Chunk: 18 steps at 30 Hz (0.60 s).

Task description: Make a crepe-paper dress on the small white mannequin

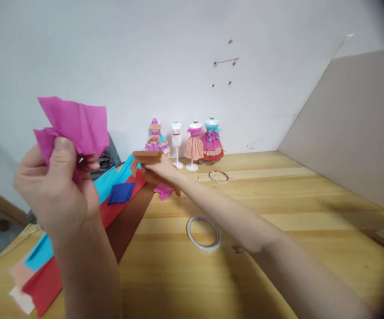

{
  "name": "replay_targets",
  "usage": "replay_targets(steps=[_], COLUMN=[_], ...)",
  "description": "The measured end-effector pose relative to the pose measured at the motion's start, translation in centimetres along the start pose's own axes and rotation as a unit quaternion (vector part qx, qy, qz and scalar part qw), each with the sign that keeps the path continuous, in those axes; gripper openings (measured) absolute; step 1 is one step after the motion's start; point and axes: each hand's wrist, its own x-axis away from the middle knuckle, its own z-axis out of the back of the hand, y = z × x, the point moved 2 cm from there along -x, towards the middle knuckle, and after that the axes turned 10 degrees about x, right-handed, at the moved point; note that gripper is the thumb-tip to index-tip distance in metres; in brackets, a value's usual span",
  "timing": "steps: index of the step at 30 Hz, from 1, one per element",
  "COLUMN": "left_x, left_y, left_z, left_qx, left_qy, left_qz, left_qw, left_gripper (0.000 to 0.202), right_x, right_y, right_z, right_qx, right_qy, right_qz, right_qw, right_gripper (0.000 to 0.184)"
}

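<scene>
My left hand (62,190) is raised at the left, thumb and fingers closed on a crumpled piece of magenta crepe paper (82,122). My right arm reaches across the table, and the right hand (161,168) grips a piece of brown crepe paper (147,156), blurred by motion. Below that hand a small magenta paper scrap (163,191) lies on the wood. To the left are long strips of crepe paper: red (114,212), blue (104,188) and dark brown (128,226). A folded dark blue piece (121,193) rests on top of them.
Several small dress forms stand against the wall; one is bare white (176,133), another wears a magenta and peach paper dress (195,144). A roll of tape (189,235) lies mid-table, and a smaller ring (218,182) lies farther back. Striped cord (103,166) sits behind the strips.
</scene>
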Motion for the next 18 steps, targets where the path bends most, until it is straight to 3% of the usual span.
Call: replay_targets(steps=[2,4,7,9,13,17,18], left_x=[0.8,1.5,2.2,2.5,3.7,6.8,7.7], left_y=[0.4,-0.4,-2.9,-4.8,-8.8,-13.6,-14.8], left_z=[-0.5,-0.8,-1.0,-1.1,-1.4,-1.0,-0.6], left_qx=[-0.016,-0.027,-0.027,-0.003,0.052,0.108,0.112], left_qy=[-0.02,-0.052,-0.129,-0.148,-0.186,-0.167,-0.161], left_qz=[-0.002,0.041,0.154,0.237,0.407,0.584,0.6], left_qw=[1.0,0.997,0.979,0.96,0.893,0.787,0.775], left_gripper=[0.015,0.017,0.017,0.018,0.025,0.022,0.022], right_x=[-0.1,0.3,1.0,1.0,1.4,4.1,4.8], right_y=[-0.5,-0.8,-0.3,1.2,5.9,9.7,10.2], right_z=[-3.3,-5.4,-5.6,-3.7,0.7,1.0,0.8], right_qx=[0.012,0.021,0.038,0.069,0.185,0.285,0.304], right_qy=[-0.074,-0.163,-0.252,-0.243,-0.138,-0.143,-0.148], right_qz=[0.017,0.036,0.045,0.015,-0.082,-0.125,-0.13], right_qw=[0.997,0.986,0.966,0.968,0.97,0.939,0.932], right_gripper=[0.008,0.026,0.044,0.036,0.024,0.031,0.033])
